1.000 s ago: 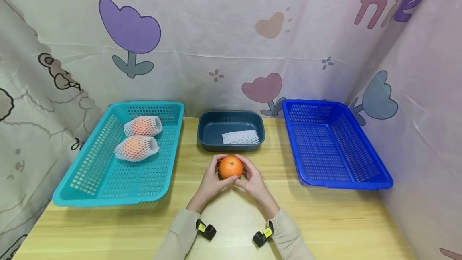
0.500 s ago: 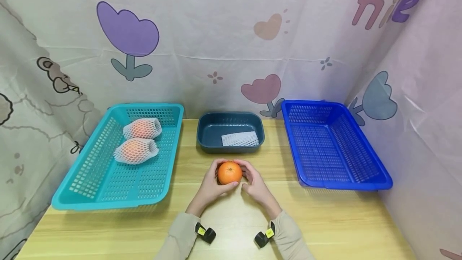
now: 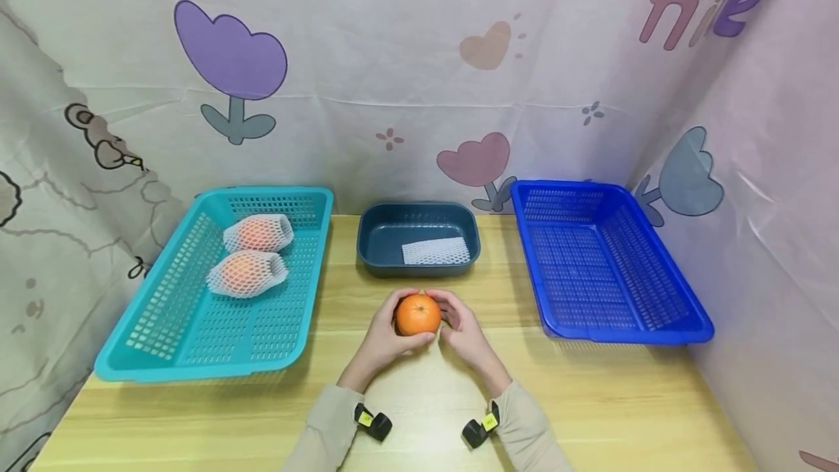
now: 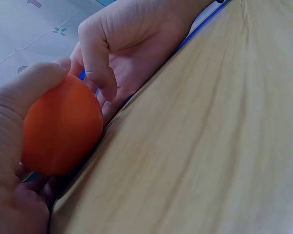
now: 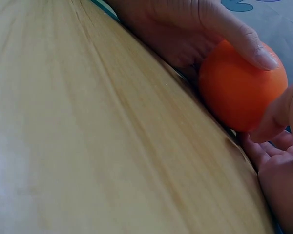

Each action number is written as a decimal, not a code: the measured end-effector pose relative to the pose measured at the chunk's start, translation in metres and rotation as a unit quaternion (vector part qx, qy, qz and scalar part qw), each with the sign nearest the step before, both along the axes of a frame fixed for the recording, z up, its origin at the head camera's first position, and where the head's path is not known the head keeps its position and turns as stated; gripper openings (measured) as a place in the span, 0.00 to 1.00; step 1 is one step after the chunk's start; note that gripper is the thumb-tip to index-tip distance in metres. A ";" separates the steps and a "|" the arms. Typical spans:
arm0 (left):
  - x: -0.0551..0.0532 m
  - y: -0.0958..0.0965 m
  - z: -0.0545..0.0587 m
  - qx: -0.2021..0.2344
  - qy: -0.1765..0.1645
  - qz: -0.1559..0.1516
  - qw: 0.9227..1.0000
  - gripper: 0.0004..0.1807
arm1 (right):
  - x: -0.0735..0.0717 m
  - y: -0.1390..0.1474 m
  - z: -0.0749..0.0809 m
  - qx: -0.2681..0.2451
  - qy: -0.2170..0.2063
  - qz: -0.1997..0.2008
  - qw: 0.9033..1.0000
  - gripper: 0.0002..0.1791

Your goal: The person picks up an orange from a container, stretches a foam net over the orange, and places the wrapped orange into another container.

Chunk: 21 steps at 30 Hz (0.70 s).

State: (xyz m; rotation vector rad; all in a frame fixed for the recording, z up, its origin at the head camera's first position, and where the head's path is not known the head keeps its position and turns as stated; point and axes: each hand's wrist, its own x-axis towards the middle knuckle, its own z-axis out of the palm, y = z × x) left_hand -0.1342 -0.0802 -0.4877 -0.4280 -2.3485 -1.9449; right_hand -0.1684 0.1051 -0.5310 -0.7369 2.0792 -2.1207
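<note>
An orange (image 3: 418, 314) sits low over the table between both hands in the head view. My left hand (image 3: 385, 330) grips it, thumb across the near side and fingers round the far side; the left wrist view shows that thumb (image 4: 39, 80) pressing its skin. From the other side, my right hand (image 3: 467, 333) cups it, fingers curved round its back right. In the left wrist view, the right thumb (image 4: 98, 68) is bent beside the fruit. Fingertips behind the orange are partly hidden. Just beyond the hands, a white foam net sleeve (image 3: 435, 251) lies in a dark teal tray (image 3: 380, 266).
At left stands a turquoise basket (image 3: 197, 366) with two net-wrapped round fruits (image 3: 244, 274). A blue basket (image 3: 629, 336) stands at right. Printed fabric (image 3: 367, 42) hangs behind and at both sides. Wooden tabletop (image 3: 419, 414) lies under everything.
The right thumb has drawn back from the left thumb and the orange's near face. Both hands and the orange appear slightly lower in view, along with a small camera shift.
</note>
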 end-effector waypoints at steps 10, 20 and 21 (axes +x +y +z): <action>-0.005 -0.001 -0.020 -0.044 0.045 0.025 0.998 0.40 | 0.009 -0.002 0.034 0.030 0.038 -0.064 0.997 0.29; -0.010 -0.002 -0.033 -0.032 0.019 0.014 0.999 0.43 | -0.049 0.005 0.089 0.121 0.219 -0.181 0.951 0.17; -0.010 -0.001 -0.033 -0.031 0.020 0.013 0.999 0.43 | -0.060 0.008 0.092 0.145 0.214 -0.183 0.949 0.16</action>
